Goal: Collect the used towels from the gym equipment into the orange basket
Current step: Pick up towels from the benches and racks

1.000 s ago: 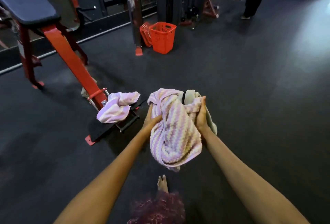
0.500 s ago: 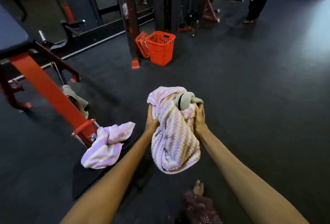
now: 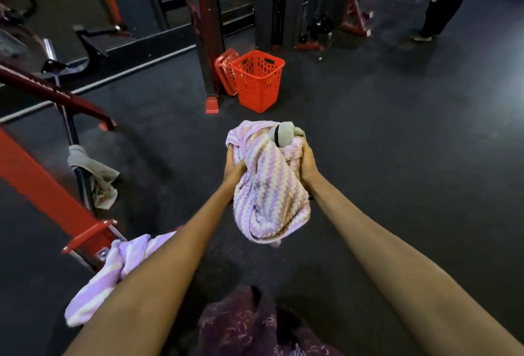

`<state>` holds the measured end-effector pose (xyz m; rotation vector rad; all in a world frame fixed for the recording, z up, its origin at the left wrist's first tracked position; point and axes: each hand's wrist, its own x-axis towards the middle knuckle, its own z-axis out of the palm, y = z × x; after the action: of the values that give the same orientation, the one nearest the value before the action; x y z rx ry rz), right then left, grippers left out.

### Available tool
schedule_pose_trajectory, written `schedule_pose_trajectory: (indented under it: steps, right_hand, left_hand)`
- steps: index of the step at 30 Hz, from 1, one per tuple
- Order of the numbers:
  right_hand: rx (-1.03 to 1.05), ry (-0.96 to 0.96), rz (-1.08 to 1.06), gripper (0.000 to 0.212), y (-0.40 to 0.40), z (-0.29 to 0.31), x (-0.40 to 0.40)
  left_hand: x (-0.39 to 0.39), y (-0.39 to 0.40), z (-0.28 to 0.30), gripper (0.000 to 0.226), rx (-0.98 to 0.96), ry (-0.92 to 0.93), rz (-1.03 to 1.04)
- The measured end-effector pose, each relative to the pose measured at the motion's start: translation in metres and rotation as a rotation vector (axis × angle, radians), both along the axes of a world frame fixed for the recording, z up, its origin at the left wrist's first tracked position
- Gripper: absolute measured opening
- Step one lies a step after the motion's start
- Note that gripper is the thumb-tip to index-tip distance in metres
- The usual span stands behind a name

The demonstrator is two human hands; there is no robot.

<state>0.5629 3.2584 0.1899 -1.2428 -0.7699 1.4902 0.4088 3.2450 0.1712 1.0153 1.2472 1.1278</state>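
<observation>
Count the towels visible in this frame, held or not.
4: a striped towel and grey towel bundled in both hands, a beige towel draped on the bench frame, a purple striped towel at its foot. More may be hidden.

The towel (image 3: 269, 185) I hold is fluffy, knobbly cloth in a zigzag weave. The basket (image 3: 259, 80) is perforated orange plastic with a slight shine. The bench frame (image 3: 42, 185) is smooth red-painted metal on a matt, grainy dark floor (image 3: 397, 143).
</observation>
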Motion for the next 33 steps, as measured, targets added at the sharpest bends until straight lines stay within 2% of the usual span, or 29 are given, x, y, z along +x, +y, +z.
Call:
schedule_pose_trajectory:
  steps: [1,3,5,8,11,16,23,26,29,33]
  right_hand:
    - [0.000,0.085,0.040,0.037,0.038,0.006,0.008]
    - [0.056,0.200,0.058,0.040,0.054,0.005,0.015]
    - [0.074,0.176,0.048,0.038,0.081,0.007,0.019]
    - [0.024,0.183,-0.023,0.033,0.165,-0.009,0.035]
    - [0.026,0.208,-0.006,0.032,0.244,-0.013,0.050]
    - [0.016,0.144,-0.035,0.029,0.368,-0.005,0.067]
    - [0.027,0.233,-0.021,0.032,0.515,0.020,0.081]
    - [0.030,0.269,-0.018,0.033,0.587,0.022,0.091]
    - [0.061,0.282,0.022,0.033,0.652,0.019,0.098]
    - [0.069,0.199,0.066,0.031,0.744,0.013,0.110]
  left_hand:
    - [0.011,0.034,-0.001,0.110,-0.005,-0.002,0.036]
    - [0.017,0.049,0.000,0.103,-0.003,-0.004,0.037]
    - [0.024,0.079,-0.004,0.094,0.005,-0.020,0.053]
    - [0.044,0.161,-0.018,0.084,-0.005,-0.025,0.077]
    - [0.058,0.245,-0.021,0.072,-0.004,-0.018,0.099]
    - [0.078,0.360,-0.007,0.064,-0.036,-0.026,0.137]
    - [0.097,0.503,0.017,0.061,0.001,0.023,0.165]
    - [0.106,0.577,0.016,0.074,0.004,-0.005,0.143]
    - [0.115,0.637,0.013,0.067,0.028,-0.020,0.183]
    - [0.130,0.719,0.010,0.085,0.032,-0.010,0.224]
